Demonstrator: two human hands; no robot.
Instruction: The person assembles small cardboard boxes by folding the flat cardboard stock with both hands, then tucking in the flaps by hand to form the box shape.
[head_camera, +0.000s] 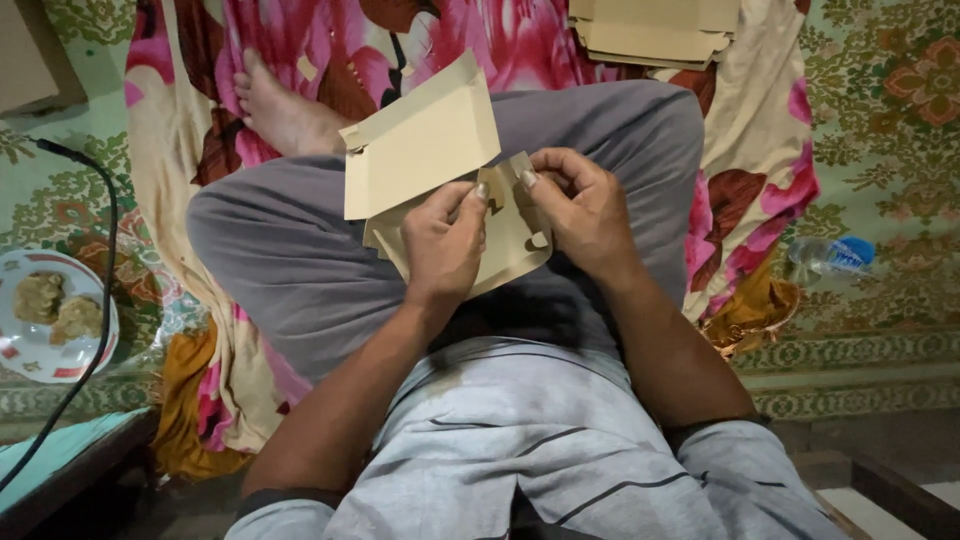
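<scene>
Here, a flowered cloth (760, 170) in pink and cream covers the patterned mat. One flat tan cardboard cutout (430, 160), die-cut with tabs and slots, rests on the lap. The left hand (442, 245) and right hand (585, 210) both pinch its lower flaps, hiding part of them. A cardboard stack (655, 30) is cropped at the top. One plate (25, 345) holds two fritters.

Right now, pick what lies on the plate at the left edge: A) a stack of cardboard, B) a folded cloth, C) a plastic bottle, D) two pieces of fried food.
D: the plate holds two pieces of fried food and nothing else.
</scene>
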